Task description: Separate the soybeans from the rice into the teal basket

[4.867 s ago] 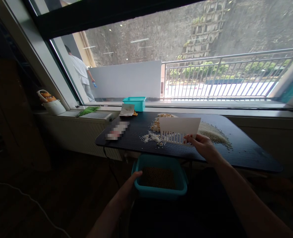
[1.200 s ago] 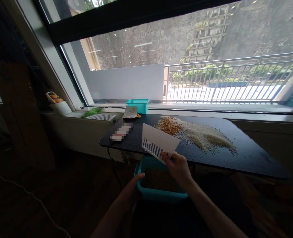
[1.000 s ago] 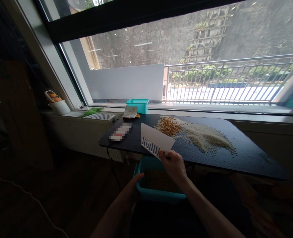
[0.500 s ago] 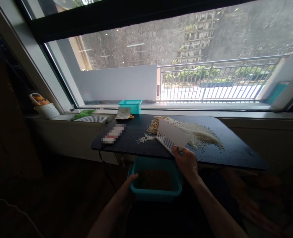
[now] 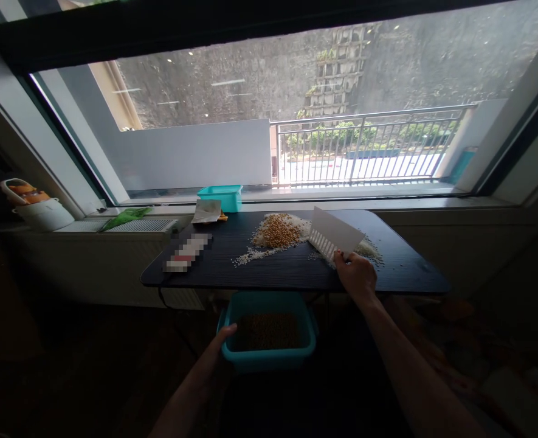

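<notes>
My right hand (image 5: 356, 274) grips a white slotted plate (image 5: 337, 231) by its lower edge, tilted over the dark table. The slots run along its lower left side. To its left lies a heap of yellow-orange beans or kernels (image 5: 278, 231) on white rice-like grains (image 5: 255, 255). More grains show beyond the plate's right side; the plate hides part of them. Below the table's front edge, my left hand (image 5: 220, 344) holds a turquoise tub (image 5: 271, 360) by its left rim, thumb over the edge. Dark brown grains or beans (image 5: 269, 330) cover the tub's bottom.
The dark table (image 5: 232, 277) stands against the window sill. On its left are a blurred-out flat object (image 5: 188, 252) and a paper packet (image 5: 207, 211). A second turquoise tub (image 5: 227, 198) stands behind them. A green cloth (image 5: 127, 217) and white pot (image 5: 45, 213) are further left.
My right hand has moved the slotted plate right, away from the bean heap, which now shows more fully. The view has shifted to the right. My left hand still holds the tub.
</notes>
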`<action>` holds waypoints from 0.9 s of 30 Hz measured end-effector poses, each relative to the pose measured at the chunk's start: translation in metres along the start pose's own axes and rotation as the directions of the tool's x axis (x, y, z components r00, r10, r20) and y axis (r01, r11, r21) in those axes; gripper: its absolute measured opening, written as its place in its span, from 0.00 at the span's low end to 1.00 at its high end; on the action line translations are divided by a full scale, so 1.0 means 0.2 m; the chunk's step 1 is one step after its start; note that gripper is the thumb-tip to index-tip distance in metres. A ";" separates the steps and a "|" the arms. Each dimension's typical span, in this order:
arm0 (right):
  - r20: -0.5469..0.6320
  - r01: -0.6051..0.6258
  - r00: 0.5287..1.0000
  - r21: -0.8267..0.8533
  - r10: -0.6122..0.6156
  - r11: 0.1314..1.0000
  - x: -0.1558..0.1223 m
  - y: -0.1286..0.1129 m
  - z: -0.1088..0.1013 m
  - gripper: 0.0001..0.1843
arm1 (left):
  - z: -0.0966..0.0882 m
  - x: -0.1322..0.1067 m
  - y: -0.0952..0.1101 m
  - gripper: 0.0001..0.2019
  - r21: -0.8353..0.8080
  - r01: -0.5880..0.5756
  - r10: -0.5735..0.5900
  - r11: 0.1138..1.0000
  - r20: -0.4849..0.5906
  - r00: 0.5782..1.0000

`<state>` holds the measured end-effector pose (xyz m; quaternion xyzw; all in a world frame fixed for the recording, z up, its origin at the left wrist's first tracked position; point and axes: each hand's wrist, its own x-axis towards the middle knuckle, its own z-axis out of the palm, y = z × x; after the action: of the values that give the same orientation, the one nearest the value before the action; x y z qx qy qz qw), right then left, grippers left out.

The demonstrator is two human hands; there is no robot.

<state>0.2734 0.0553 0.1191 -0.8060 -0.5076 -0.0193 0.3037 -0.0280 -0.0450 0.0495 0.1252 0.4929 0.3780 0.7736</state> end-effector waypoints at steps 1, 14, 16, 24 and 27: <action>-0.003 -0.005 1.000 0.013 0.005 1.000 0.02 0.01 0.00 0.24 | 0.00 0.00 0.00 0.32 -0.003 -0.001 0.001 1.000 -0.010 1.000; -0.070 0.148 0.989 0.487 -0.131 0.861 0.09 0.05 -0.02 0.21 | -0.02 0.04 0.00 0.34 0.072 -0.017 0.016 0.997 0.014 1.000; -0.014 0.174 0.981 0.496 -0.192 0.851 0.06 0.02 0.01 0.22 | -0.03 0.04 -0.01 0.34 0.099 -0.012 0.010 0.995 0.022 1.000; 0.094 0.246 0.950 0.363 -0.298 0.899 0.07 0.00 0.06 0.23 | -0.07 0.06 -0.01 0.36 0.136 -0.032 0.025 0.990 0.053 0.998; 0.110 0.246 0.939 0.446 -0.326 0.860 0.08 0.00 0.04 0.23 | -0.07 0.06 -0.01 0.36 0.131 -0.031 0.024 0.991 0.060 0.998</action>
<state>0.2786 0.0730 0.1173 -0.6338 -0.6395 0.1205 0.4181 -0.0353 -0.0405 0.0339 0.1939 0.4924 0.3514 0.7723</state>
